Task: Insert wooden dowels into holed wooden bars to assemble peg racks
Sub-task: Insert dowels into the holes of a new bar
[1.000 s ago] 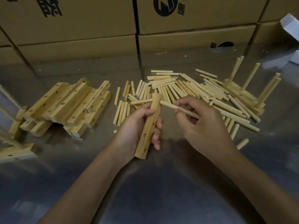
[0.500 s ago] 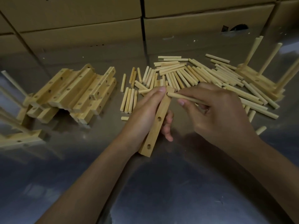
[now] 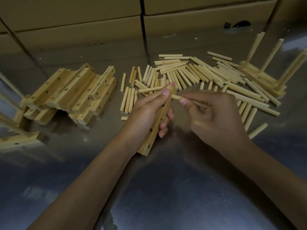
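Note:
My left hand (image 3: 146,112) grips a holed wooden bar (image 3: 154,135) that slants from the table's middle up and away; three holes show along its side. My right hand (image 3: 214,118) pinches a wooden dowel (image 3: 177,97) and points its tip at the bar's far end, where it touches or nearly touches the bar beside my left thumb. Whether the tip sits in a hole is hidden by my fingers. Several loose dowels (image 3: 191,72) lie spread behind both hands.
A heap of holed bars (image 3: 71,93) lies at the left. Finished racks with upright pegs stand at the far right (image 3: 265,70) and the left edge (image 3: 15,138). Cardboard boxes (image 3: 83,19) wall the back of the shiny metal table (image 3: 166,188).
The camera has tipped down and closer. My right hand has brought the dowel's tip in to the far end of the bar; my left hand keeps its grip on the bar.

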The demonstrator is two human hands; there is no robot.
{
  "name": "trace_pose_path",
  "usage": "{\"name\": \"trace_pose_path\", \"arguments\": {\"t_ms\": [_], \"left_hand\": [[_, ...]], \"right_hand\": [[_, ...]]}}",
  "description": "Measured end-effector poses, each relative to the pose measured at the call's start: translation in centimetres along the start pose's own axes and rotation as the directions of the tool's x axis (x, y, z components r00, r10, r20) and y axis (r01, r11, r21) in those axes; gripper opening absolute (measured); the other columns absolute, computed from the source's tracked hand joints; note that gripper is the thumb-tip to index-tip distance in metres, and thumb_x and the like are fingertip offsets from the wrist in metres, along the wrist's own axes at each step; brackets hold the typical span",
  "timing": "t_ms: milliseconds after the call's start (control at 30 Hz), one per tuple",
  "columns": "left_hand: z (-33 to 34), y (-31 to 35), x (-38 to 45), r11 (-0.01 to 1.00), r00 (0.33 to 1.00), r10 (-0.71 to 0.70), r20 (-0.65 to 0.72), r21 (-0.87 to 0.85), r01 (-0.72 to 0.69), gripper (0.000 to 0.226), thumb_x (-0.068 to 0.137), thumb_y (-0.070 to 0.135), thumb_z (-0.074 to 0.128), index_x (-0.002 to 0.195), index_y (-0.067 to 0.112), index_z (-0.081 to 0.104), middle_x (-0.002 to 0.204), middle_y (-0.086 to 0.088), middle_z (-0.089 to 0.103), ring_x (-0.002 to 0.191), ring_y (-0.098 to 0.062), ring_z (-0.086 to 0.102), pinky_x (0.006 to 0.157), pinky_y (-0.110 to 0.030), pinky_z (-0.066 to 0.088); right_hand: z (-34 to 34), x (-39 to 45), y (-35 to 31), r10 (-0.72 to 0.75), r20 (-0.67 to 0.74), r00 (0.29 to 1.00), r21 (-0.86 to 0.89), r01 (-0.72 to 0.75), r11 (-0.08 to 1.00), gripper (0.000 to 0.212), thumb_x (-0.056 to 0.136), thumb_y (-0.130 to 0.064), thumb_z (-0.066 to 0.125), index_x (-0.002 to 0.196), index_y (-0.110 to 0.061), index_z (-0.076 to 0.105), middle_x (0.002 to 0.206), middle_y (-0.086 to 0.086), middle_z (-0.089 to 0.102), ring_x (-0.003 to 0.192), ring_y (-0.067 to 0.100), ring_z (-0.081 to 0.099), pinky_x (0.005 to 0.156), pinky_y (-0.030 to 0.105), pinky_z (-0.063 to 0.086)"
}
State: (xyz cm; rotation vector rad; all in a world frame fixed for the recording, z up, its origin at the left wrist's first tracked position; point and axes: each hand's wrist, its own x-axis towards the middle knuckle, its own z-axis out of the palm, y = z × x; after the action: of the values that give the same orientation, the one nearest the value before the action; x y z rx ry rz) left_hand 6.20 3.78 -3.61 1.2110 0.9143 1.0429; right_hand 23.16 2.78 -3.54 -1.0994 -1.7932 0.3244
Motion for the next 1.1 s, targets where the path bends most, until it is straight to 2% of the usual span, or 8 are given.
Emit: {"name": "trace_pose_path", "arguments": {"t_ms": [200, 300, 400, 533, 733, 833, 933, 1100], "left_hand": [[0.2, 0.1, -0.2, 0.998, 1.0, 0.002, 0.001, 0.063, -0.002, 0.032, 0.101, 0.039, 0.052, 0.131, 0.04, 0.063, 0.071, -0.007, 0.054, 0.05, -0.013, 0.046, 0.044, -0.027, 0.042], [0.2, 0.2, -0.3, 0.998, 1.0, -0.002, 0.008, 0.07, 0.001, 0.033, 0.103, 0.037, 0.05, 0.133, 0.037, 0.062, 0.071, -0.009, 0.053, 0.051, -0.014, 0.046, 0.044, -0.028, 0.043], [0.1, 0.3, -0.3, 0.997, 1.0, -0.015, 0.007, 0.081, 0.014, 0.033, 0.103, 0.036, 0.049, 0.134, 0.035, 0.062, 0.072, -0.009, 0.053, 0.051, -0.014, 0.046, 0.045, -0.028, 0.044], [0.2, 0.5, -0.2, 0.998, 0.999, -0.038, 0.005, 0.05, 0.038, 0.033, 0.104, 0.034, 0.048, 0.134, 0.033, 0.063, 0.071, -0.008, 0.053, 0.05, -0.013, 0.045, 0.044, -0.027, 0.043], [-0.1, 0.9, -0.2, 0.997, 0.984, -0.073, -0.164, 0.009, 0.075, 0.031, 0.103, 0.031, 0.051, 0.131, 0.029, 0.064, 0.07, -0.004, 0.057, 0.049, -0.013, 0.046, 0.041, -0.025, 0.041], [-0.9, 1.4, -0.3, 0.989, 0.962, -0.104, -0.251, -0.127, 0.074, 0.034, 0.103, 0.023, 0.047, 0.136, 0.026, 0.058, 0.07, -0.003, 0.053, 0.05, -0.013, 0.044, 0.038, -0.023, 0.036], [-1.0, 1.4, -0.2, 0.986, 0.953, -0.087, -0.29, -0.165, 0.04, 0.035, 0.104, 0.02, 0.045, 0.138, 0.022, 0.055, 0.073, -0.005, 0.054, 0.051, -0.015, 0.047, 0.039, -0.025, 0.037], [-1.0, 1.3, -0.1, 0.98, 0.937, -0.07, -0.341, -0.197, 0.001, 0.03, 0.104, 0.017, 0.047, 0.132, 0.016, 0.057, 0.07, -0.005, 0.055, 0.048, -0.017, 0.049, 0.039, -0.024, 0.04]], "right_hand": [[0.1, 0.0, -1.0, 0.224, 0.018, 0.974, 0.261, -0.221, 0.94, 0.039, 0.092, -0.014, 0.066, 0.069, -0.045, 0.07, 0.075, -0.012, 0.073, 0.073, 0.012, 0.068, 0.062, 0.007, 0.047], [0.2, 0.0, -1.1, 0.338, 0.042, 0.94, 0.32, -0.333, 0.887, 0.027, 0.092, -0.018, 0.067, 0.075, -0.037, 0.073, 0.066, -0.005, 0.072, 0.064, 0.019, 0.065, 0.053, 0.009, 0.043], [0.1, -0.1, -1.2, 0.428, 0.098, 0.898, 0.364, -0.433, 0.825, 0.017, 0.094, -0.019, 0.065, 0.082, -0.025, 0.076, 0.039, -0.013, 0.053, 0.036, 0.007, 0.047, 0.041, 0.007, 0.032], [-0.1, 0.2, -1.1, 0.41, 0.101, 0.907, 0.319, -0.419, 0.85, 0.017, 0.093, -0.024, 0.066, 0.081, -0.03, 0.076, 0.069, 0.002, 0.073, 0.07, 0.024, 0.066, 0.053, 0.013, 0.043], [-1.4, 1.4, -0.6, 0.41, 0.13, 0.903, 0.256, -0.43, 0.866, 0.022, 0.095, -0.045, 0.058, 0.094, -0.029, 0.074, 0.077, -0.016, 0.068, 0.074, -0.005, 0.06, 0.064, 0.016, 0.043], [-3.2, 2.1, 1.3, 0.345, -0.047, 0.937, -0.137, -0.348, 0.927, 0.018, 0.097, -0.039, 0.053, 0.1, -0.029, 0.069, 0.09, -0.011, 0.064, 0.09, 0.006, 0.058, 0.073, 0.03, 0.044], [-3.9, 2.1, 2.7, 0.337, 0.032, 0.941, -0.583, -0.256, 0.771, 0.019, 0.093, -0.033, 0.056, 0.104, -0.022, 0.067, 0.107, 0.003, 0.059, 0.11, 0.025, 0.048, 0.089, 0.041, 0.04], [-2.8, 1.7, 2.1, 0.338, 0.166, 0.926, -0.617, -0.17, 0.768, 0.014, 0.086, -0.036, 0.06, 0.098, -0.028, 0.063, 0.107, -0.003, 0.05, 0.111, 0.02, 0.04, 0.09, 0.038, 0.029]]}}
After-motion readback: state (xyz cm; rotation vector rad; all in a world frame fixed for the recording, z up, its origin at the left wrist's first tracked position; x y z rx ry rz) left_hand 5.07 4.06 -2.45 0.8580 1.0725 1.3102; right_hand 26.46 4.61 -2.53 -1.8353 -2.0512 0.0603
